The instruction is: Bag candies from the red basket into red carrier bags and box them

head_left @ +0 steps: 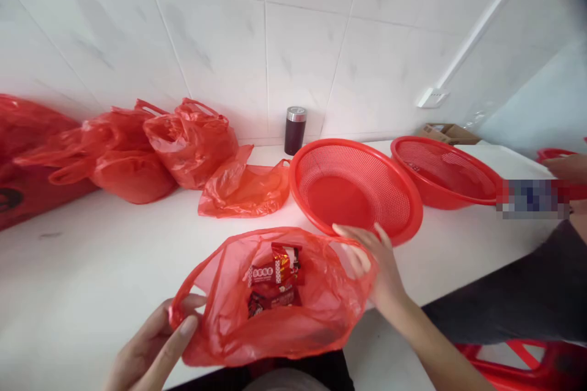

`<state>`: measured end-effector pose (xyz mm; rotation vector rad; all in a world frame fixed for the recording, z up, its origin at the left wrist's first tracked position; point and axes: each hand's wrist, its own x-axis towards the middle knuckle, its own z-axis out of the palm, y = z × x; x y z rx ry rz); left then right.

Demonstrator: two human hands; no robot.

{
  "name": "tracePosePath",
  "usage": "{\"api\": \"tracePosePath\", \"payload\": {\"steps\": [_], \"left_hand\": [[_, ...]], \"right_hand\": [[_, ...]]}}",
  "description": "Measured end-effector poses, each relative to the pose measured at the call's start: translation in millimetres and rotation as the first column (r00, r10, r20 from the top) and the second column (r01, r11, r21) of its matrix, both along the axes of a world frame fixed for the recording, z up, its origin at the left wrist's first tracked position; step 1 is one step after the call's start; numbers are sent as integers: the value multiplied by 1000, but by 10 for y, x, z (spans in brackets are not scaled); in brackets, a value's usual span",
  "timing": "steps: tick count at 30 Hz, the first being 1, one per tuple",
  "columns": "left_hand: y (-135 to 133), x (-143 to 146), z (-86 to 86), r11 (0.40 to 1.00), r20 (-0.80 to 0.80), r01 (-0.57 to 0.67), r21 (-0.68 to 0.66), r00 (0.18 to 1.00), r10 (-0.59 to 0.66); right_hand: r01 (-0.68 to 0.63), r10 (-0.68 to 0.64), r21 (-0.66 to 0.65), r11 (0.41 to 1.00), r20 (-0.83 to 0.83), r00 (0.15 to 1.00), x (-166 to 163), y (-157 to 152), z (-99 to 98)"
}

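A thin red plastic bag (330, 317) is spread wide at the mouth in front of me, over the near edge of the table. Several small snack packets (275, 281) in red and gold wrappers lie inside it. My left hand (158, 339) pinches the bag's left handle between thumb and fingers. At the right rim, my right hand (378, 263) has hold of the other handle side, its fingers partly covered by the film. That hand is close to the front rim of a red mesh basket (339, 195).
Filled red bags (192, 140) stand at the left back, with a flattened red bag (247, 189) beside them. A dark tumbler (295, 130) is by the wall. Another red basket (440, 165) and a cardboard box (449, 133) are at right, near another person's arm (568, 168) and a red stool (523, 363).
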<state>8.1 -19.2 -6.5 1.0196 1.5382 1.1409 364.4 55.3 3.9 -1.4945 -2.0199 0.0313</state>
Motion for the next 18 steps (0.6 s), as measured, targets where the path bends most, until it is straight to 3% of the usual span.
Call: {"api": "tracePosePath", "payload": {"steps": [4, 6, 8, 10, 12, 13, 14, 15, 16, 18], "left_hand": [[-29, -78, 21, 999, -50, 49, 13, 998, -48], [-62, -63, 64, 998, -55, 63, 26, 997, -62], [-85, -48, 118, 998, -73, 59, 36, 996, -56], [-68, -60, 190, 998, -92, 45, 43, 995, -41], [10, -96, 314, 998, -94, -24, 57, 995, 29], [73, -112, 407, 991, -64, -94, 95, 993, 100], [148, -119, 524, 971, -5, -175, 164, 984, 179], [229, -112, 664, 932, 72, -265, 249, 964, 255], [312, -87, 824, 874, 176, -319, 367, 946, 272], [457, 10, 1170, 762, 248, -299, 574, 951, 186]], "right_hand": [[1, 28, 76, 997, -375, 927, 39, 201, 240], [0, -7, -16, 1000, -464, 886, -30, 131, 362], [-53, -21, -190, 980, -366, 930, -83, -8, 476], [-130, 46, -428, 894, -200, 979, -66, -124, 604], [-210, 150, -629, 749, -148, 978, 20, -139, 777], [-250, 179, -678, 691, -175, 968, 71, -100, 885], [-281, 179, -678, 679, -218, 959, 113, -34, 1008], [-293, 151, -624, 724, -271, 951, 137, 52, 1141], [-276, 109, -520, 808, -329, 938, 134, 147, 1279], [-209, 88, -231, 950, -444, 892, 44, 325, 1546]]}}
